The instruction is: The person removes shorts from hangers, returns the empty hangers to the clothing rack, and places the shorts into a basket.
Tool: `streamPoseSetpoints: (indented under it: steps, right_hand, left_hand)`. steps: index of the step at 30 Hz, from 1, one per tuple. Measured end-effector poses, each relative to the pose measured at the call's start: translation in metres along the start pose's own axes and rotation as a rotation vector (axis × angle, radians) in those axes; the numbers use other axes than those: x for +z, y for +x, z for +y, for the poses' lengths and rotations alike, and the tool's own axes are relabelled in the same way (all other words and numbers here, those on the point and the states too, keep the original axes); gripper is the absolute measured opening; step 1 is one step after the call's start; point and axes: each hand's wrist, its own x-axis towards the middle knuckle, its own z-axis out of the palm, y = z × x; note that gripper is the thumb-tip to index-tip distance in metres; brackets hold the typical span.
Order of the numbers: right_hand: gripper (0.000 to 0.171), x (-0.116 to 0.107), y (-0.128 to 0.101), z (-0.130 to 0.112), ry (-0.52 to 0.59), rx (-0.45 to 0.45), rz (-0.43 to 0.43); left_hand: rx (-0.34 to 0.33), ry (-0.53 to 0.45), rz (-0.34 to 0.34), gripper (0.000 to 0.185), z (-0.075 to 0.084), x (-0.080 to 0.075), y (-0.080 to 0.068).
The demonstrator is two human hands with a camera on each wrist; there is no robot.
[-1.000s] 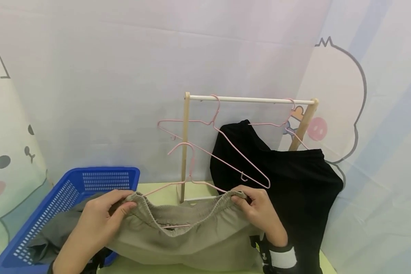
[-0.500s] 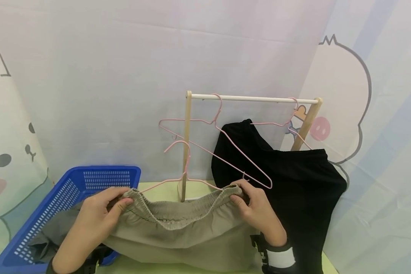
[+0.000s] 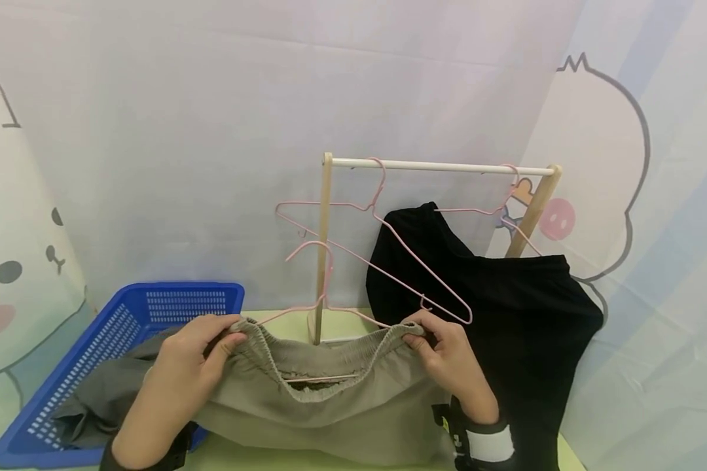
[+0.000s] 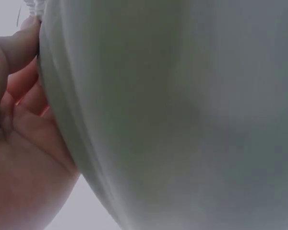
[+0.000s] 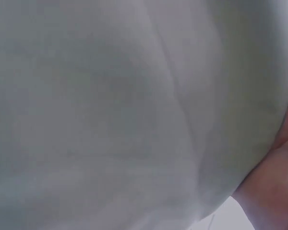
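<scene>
Head view, lower centre of the frame: both hands hold up a pair of khaki shorts [image 3: 330, 399] by the elastic waistband. The left hand [image 3: 188, 356] pinches the band's left end, thumb over curled fingers; the right hand [image 3: 448, 356] pinches the right end the same way. The band sags between them, and a pink wire hanger [image 3: 324, 288] sits with its bar inside the waist opening, its hook rising just in front of the rack's left post.

Behind the shorts, at mid-frame, stands a small wooden clothes rack [image 3: 324, 248] with a white crossbar [image 3: 442, 167]. A second pink hanger [image 3: 389, 255] hangs empty from the bar's left end, tilted, its lower tip close above the right hand. A black garment [image 3: 507, 314] hangs on a third pink hanger [image 3: 495, 209] at the bar's right end and fills the right centre of the frame, just beside the right hand.

At lower left a blue perforated basket [image 3: 129, 314] holds grey fabric [image 3: 100, 392]; the left forearm crosses in front of it. A strip of pale green counter [image 3: 283, 324] shows under the rack.

Both wrist views are almost filled by pale fabric pressed close, with only part of a palm at one edge.
</scene>
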Motion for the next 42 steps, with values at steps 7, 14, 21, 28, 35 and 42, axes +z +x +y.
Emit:
streamPoseSetpoints:
  steps: [7,14,21,28,35,42]
  right_hand:
    - [0.027,0.003,0.001,-0.008,0.062,-0.014,-0.015]
    - [0.025,0.013,0.003,-0.017,0.100,-0.046,-0.023]
    - [0.023,0.023,0.006,-0.021,0.108,-0.068,-0.034]
    - [0.022,0.026,0.008,-0.024,0.112,-0.083,-0.044]
    - [0.023,0.026,0.006,-0.024,0.116,-0.088,-0.061]
    - [0.022,0.023,0.008,-0.026,0.126,-0.038,-0.123]
  left_hand:
    - [0.092,-0.024,0.073,0.031,0.018,0.014,0.005]
    - [0.130,-0.041,0.150,0.028,0.028,0.022,0.006]
    - [0.101,-0.067,0.130,0.025,0.031,0.023,0.007]
    - [0.106,-0.030,0.141,0.025,0.032,0.028,0.008]
    - [0.086,-0.065,0.155,0.024,0.029,0.031,0.008]
    - [0.088,-0.104,0.176,0.020,0.026,0.031,0.008]
